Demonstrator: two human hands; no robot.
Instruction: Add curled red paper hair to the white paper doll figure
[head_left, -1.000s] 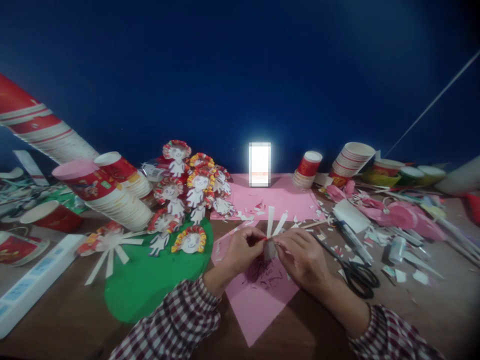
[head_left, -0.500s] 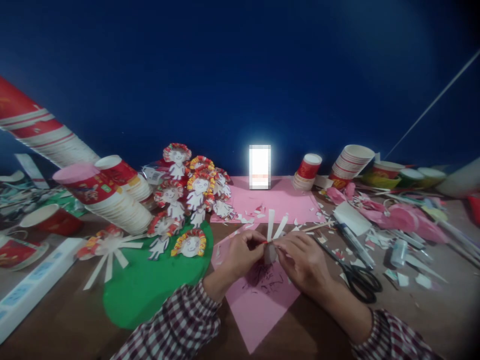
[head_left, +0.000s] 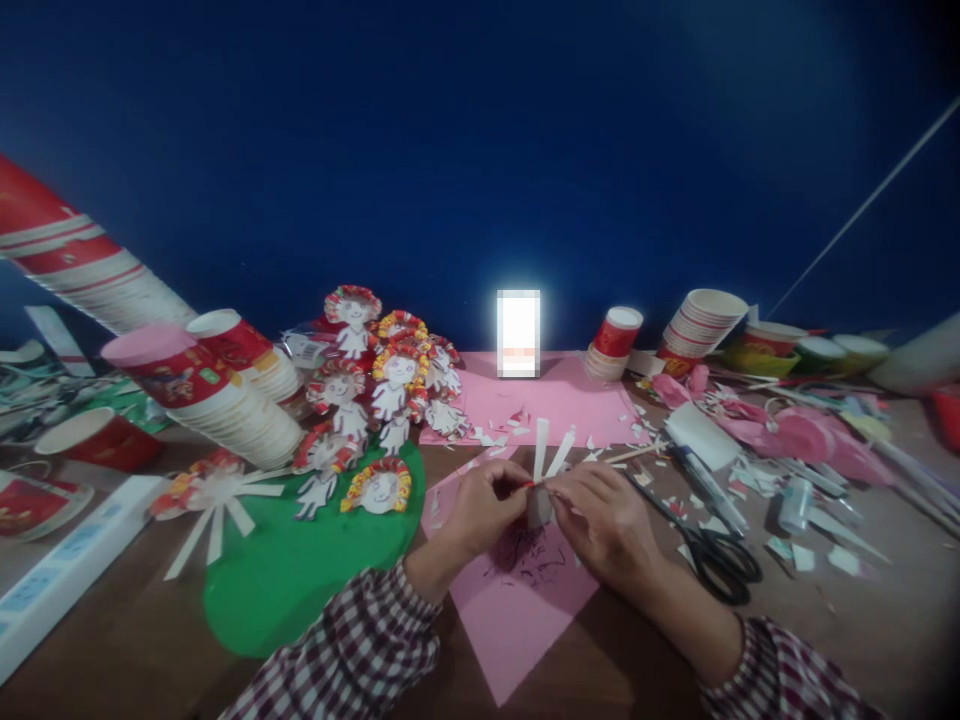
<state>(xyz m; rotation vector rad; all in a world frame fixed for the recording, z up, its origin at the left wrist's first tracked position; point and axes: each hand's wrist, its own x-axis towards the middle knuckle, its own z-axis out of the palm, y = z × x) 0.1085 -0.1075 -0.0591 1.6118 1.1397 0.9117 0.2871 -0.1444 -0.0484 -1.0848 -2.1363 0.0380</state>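
Note:
My left hand [head_left: 491, 503] and my right hand [head_left: 606, 515] meet over a pink sheet [head_left: 504, 640] with dark pen marks. Between them they pinch a cut paper cup piece [head_left: 538, 508], its white strips pointing up and away from me and a bit of red showing at the left fingertips. Much of the piece is hidden by my fingers. On the green sheet [head_left: 300, 590] to the left lie several paper dolls [head_left: 379, 490] with curled red and yellow hair. A cut paper cup [head_left: 217, 495] with splayed white strips rests at that sheet's left side.
Black scissors [head_left: 720, 565], a marker pen [head_left: 709, 490], a small clear bottle [head_left: 795, 505] and paper scraps lie to the right. Stacked paper cups [head_left: 225, 410] lean at the left. A power strip [head_left: 75, 560] lies front left. A lit, blurred-out screen [head_left: 518, 332] stands at the back.
Both hands stay in nearly the same place, pinching the cup piece. The whole view has shifted very slightly.

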